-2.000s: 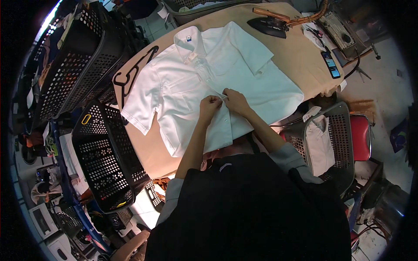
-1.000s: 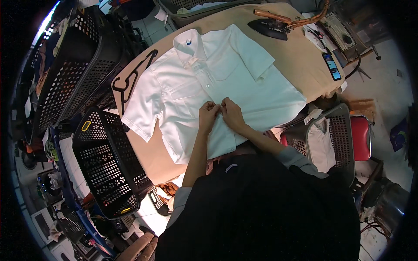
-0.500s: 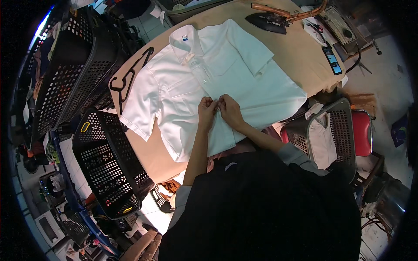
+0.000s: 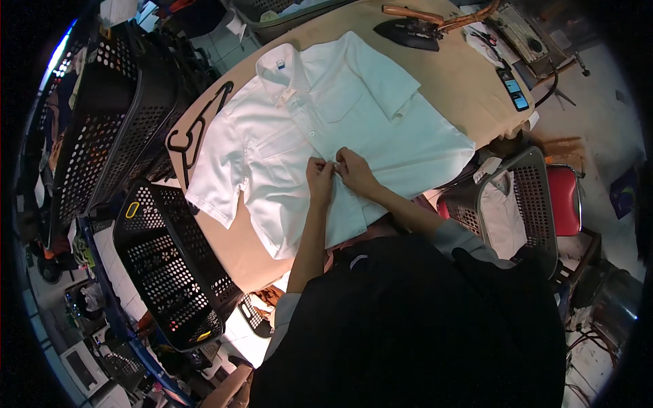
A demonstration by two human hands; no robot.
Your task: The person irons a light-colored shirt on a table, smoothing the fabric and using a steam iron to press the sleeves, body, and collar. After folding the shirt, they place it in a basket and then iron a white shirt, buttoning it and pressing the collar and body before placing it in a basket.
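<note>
A white short-sleeved shirt [image 4: 272, 146] lies front side up on the tan padded table [image 4: 435, 81], its collar at the far side. Low on its front placket, my left hand [image 4: 319, 181] and my right hand [image 4: 356, 173] meet with fingertips pinched on the cloth edge. Both hands are closed on the shirt; whether a button is between the fingers is hidden. Buttons show on the placket above my hands. To the left of the shirt, a black clothes hanger [image 4: 197, 132] rests on the table's edge.
A black iron [image 4: 408, 34] with a wooden handle stands at the far right, near scissors [image 4: 486, 37] and a phone [image 4: 513, 92]. Left of the table is a black perforated basket [image 4: 173, 265]. At right, a grey basket [image 4: 537, 197] holds pale cloth beside a red chair [image 4: 566, 200].
The view has shifted slightly. My hands stay together at the same part of the placket, with small finger movements; the shirt lies as before.
</note>
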